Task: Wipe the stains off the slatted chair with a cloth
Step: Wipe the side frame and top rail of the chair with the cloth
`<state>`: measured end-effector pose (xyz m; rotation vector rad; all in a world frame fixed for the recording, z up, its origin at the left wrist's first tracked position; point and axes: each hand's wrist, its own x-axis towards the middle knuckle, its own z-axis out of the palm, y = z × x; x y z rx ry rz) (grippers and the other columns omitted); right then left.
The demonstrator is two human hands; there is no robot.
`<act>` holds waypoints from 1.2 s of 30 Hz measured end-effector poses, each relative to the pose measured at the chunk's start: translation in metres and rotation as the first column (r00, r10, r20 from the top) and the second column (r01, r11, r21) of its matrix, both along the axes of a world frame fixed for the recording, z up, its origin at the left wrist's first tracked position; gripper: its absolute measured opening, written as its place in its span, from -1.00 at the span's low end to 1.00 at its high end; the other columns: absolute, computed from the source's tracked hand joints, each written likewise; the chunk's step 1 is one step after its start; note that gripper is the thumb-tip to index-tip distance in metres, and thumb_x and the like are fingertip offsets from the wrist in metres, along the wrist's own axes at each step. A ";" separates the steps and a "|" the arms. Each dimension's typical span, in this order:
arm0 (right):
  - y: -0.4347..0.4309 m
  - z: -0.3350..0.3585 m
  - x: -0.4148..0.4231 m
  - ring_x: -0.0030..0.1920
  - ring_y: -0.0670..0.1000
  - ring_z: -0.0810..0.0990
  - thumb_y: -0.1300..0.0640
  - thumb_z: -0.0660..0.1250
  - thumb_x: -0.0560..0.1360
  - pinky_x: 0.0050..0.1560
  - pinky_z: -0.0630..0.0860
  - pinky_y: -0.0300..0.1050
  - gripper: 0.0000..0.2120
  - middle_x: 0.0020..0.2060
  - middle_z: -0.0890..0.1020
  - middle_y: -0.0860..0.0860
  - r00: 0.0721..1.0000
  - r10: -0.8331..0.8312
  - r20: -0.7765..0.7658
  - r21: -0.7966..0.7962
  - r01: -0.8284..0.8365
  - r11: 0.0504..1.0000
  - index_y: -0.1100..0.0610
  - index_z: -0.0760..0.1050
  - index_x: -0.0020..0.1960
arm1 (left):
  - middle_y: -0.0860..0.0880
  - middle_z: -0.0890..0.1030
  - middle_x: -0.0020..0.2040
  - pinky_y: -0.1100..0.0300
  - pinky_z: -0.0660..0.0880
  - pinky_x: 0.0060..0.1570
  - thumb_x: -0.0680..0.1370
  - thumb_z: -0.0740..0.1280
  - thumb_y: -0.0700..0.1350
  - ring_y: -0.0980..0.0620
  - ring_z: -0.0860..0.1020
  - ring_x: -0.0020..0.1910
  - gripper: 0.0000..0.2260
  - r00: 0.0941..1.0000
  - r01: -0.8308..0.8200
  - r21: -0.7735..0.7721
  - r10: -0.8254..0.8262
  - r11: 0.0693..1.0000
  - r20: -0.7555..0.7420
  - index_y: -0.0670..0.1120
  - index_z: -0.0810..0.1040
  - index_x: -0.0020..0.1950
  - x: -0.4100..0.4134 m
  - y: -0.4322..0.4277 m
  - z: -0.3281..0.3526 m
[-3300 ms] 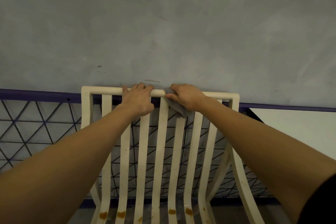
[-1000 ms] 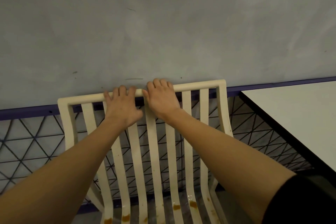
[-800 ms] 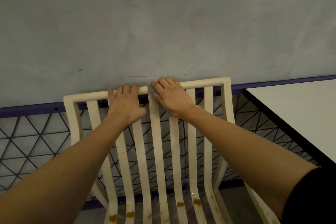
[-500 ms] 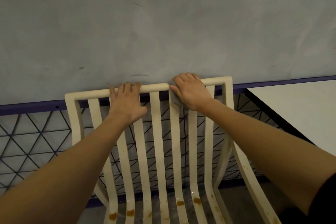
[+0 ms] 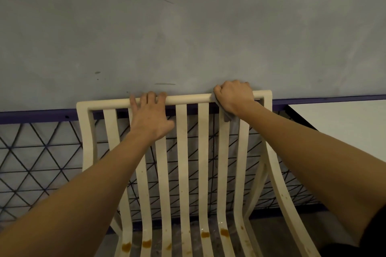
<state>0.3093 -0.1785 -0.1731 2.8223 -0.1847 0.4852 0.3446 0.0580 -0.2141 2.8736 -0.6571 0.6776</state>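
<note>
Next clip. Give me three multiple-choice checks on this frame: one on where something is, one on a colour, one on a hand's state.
1. Where on the chair is the cloth?
A) on the seat
B) on the top rail, near its right end
C) on a front leg

2. What colour are the stains low on the chair?
A) blue
B) green
C) orange-brown

3. What is the left hand doing?
A) holding the top rail
B) holding the cloth
C) hanging clear of the chair

Answers: 1 B, the right hand grips the cloth against the rail there. 2 C, rusty blotches show low down. 3 A, its fingers wrap over the rail, with no cloth.
</note>
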 end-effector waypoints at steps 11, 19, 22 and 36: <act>0.059 0.009 0.037 -0.17 0.09 0.46 0.08 0.12 0.58 -0.11 0.46 0.00 -0.75 -0.19 0.47 0.04 0.987 0.006 -0.160 0.069 0.005 0.998 0.15 0.53 0.03 | -0.12 0.37 0.29 -0.27 -0.14 0.45 0.44 0.29 0.13 -0.16 0.28 0.36 -0.41 0.999 -0.024 -0.036 0.026 0.999 0.032 -0.07 0.28 0.41 -0.001 -0.006 -0.003; 0.123 -0.004 0.049 -0.02 0.14 0.60 0.16 0.03 0.62 -0.23 0.35 -0.04 -0.70 0.01 0.63 0.10 0.979 0.197 0.049 0.000 -0.198 0.980 0.16 0.54 0.08 | -0.07 0.41 0.26 -0.21 -0.07 0.46 0.43 0.27 0.23 -0.10 0.29 0.35 -0.40 1.000 0.005 -0.100 -0.003 0.995 0.021 -0.09 0.32 0.35 0.003 -0.004 -0.003; 0.104 -0.016 0.043 -0.06 0.17 0.60 0.03 -0.01 0.67 -0.21 0.38 0.00 -0.68 -0.05 0.62 0.11 0.925 0.349 0.151 0.034 -0.357 0.933 0.16 0.46 0.06 | -0.08 0.40 0.29 -0.20 -0.05 0.47 0.42 0.29 0.11 -0.10 0.28 0.37 -0.42 1.000 0.030 -0.087 -0.031 0.996 -0.006 -0.08 0.31 0.38 0.004 0.003 -0.002; 0.017 -0.027 0.005 0.12 0.12 0.49 -0.10 -0.07 0.67 0.19 0.34 0.04 -0.62 0.08 0.56 0.07 0.948 0.266 0.174 0.131 -0.290 0.948 0.08 0.43 0.13 | -0.11 0.39 0.32 -0.15 0.02 0.46 0.43 0.38 0.07 -0.14 0.29 0.37 -0.40 0.999 -0.021 -0.045 0.019 0.999 -0.038 -0.08 0.30 0.40 0.003 0.003 0.003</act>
